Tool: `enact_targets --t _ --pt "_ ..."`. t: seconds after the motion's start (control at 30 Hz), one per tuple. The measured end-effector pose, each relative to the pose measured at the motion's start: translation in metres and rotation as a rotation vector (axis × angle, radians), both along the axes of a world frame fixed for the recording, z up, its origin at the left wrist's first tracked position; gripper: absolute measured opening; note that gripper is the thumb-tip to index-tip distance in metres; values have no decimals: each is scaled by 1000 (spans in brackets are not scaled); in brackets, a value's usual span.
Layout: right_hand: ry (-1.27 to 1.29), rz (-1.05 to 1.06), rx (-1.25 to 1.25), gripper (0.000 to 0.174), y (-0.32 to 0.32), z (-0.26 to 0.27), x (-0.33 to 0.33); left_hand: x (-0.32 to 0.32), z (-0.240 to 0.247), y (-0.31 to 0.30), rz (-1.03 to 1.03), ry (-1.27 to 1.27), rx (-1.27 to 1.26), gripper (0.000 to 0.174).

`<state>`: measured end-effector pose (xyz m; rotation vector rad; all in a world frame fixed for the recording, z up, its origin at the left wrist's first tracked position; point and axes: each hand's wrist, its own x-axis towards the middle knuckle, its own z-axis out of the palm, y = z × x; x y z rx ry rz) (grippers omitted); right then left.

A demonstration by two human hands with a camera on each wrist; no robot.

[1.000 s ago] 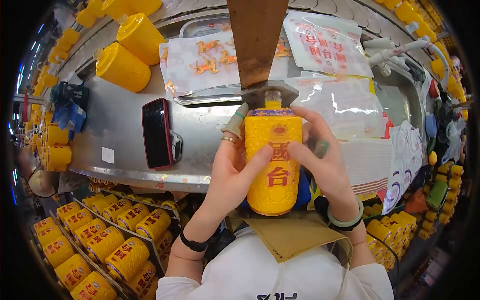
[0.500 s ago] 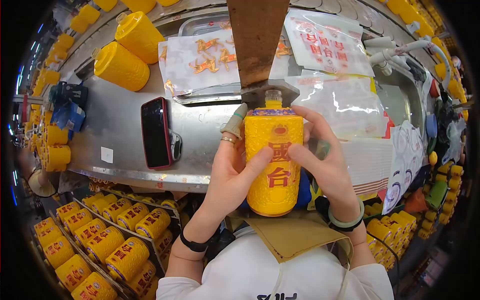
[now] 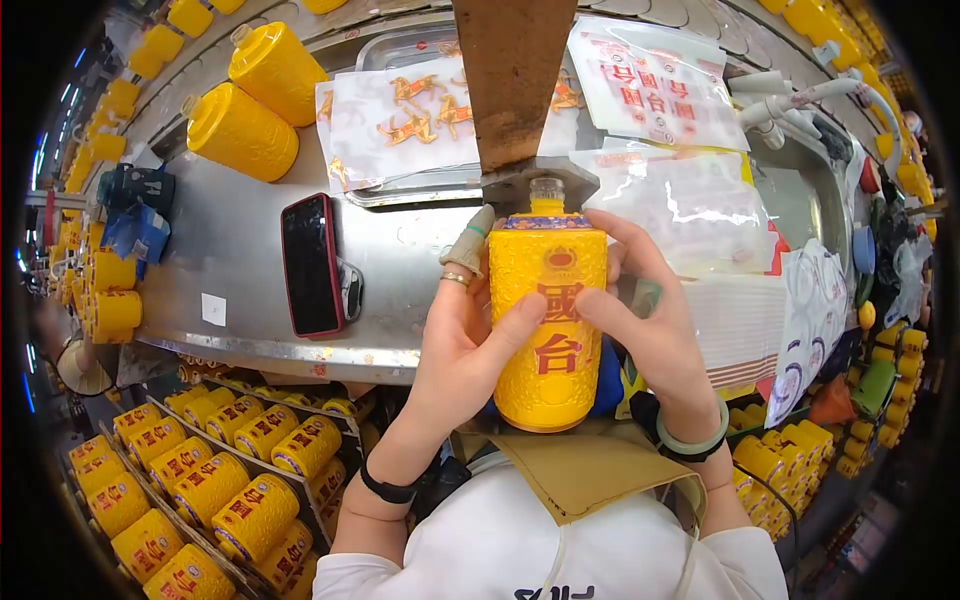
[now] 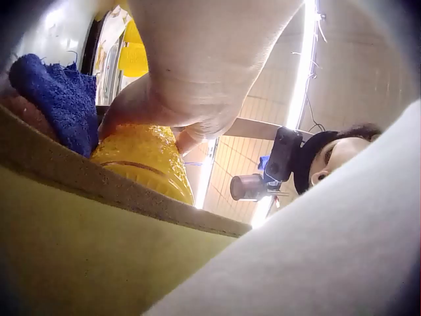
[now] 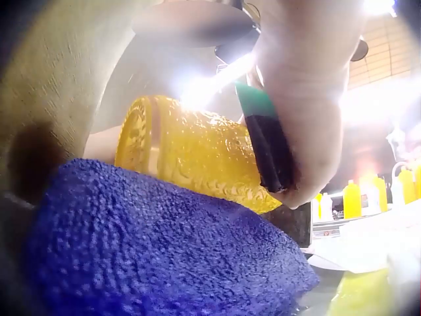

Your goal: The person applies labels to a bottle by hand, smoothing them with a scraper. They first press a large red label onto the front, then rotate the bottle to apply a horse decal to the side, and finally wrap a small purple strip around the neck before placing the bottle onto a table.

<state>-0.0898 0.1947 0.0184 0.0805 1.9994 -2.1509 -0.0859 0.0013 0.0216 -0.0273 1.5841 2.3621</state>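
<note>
A yellow embossed bottle (image 3: 548, 400) with red characters and a clear threaded neck lies between both hands, its neck pointing away from the body. My left hand (image 3: 462, 335) grips its left side, thumb on the front beside the upper character; one finger wears a pale finger cover (image 3: 468, 250). From the right side my right hand (image 3: 655, 325) holds the same bottle, thumb on that character too. A small black-and-green flat piece (image 5: 266, 141) sits against the right hand's fingers. Beneath the bottle is a blue cloth (image 5: 164, 237). The fingers behind the bottle are mostly hidden.
A metal post (image 3: 512, 90) with a bracket stands right beyond the bottle neck. Phone (image 3: 311, 265) and two yellow bottles (image 3: 242, 132) are on the metal table at left. Decal sheets (image 3: 660, 85) lie at the back and right. Crates (image 3: 275, 465) of bottles flank the body.
Yellow bottles on the conveyor at the back have moved left. Both hands and the held bottle keep almost the same position, thumbs still on the upper character.
</note>
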Motion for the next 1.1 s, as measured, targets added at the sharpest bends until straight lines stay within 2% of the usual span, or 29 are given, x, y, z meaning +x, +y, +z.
enact_targets --t 1.1 --pt "-9 -10 44 62 -3 4 -1 0 -2 2 27 19 32 71"
